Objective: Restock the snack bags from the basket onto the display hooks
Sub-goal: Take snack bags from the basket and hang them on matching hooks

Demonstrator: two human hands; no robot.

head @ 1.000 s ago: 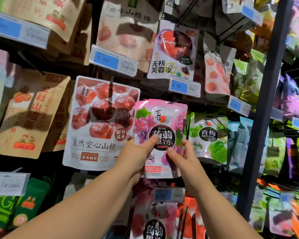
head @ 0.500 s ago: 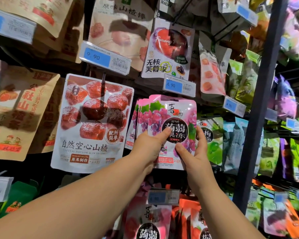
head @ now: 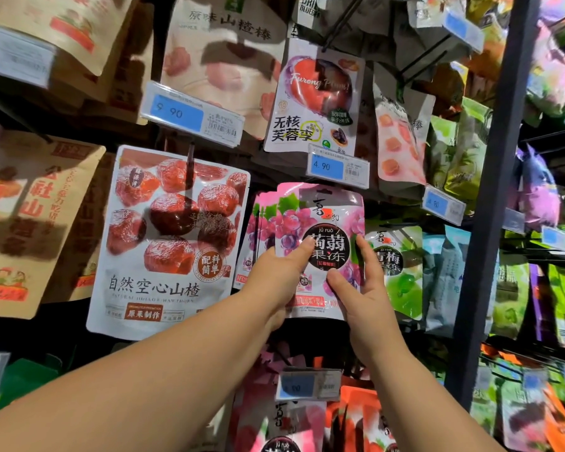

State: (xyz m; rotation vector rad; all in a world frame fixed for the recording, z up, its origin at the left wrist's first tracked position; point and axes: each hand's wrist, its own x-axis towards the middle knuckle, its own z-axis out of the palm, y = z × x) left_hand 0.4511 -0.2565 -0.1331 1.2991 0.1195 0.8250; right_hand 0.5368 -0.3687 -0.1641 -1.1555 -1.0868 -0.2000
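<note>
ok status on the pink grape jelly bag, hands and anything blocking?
Left hand and right hand both pinching the pink bag, held up at its hook row. Same bags hang behind it. Price tag just above, not blocking.

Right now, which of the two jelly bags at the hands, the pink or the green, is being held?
The pink grape jelly bag: both hands pinch its lower half, while the green one hangs untouched beside it.

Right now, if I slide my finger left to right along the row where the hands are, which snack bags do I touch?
Brown paper bag → big hawthorn bag → pink grape jelly bag, held by left hand and right hand → green plum jelly bag.
</note>
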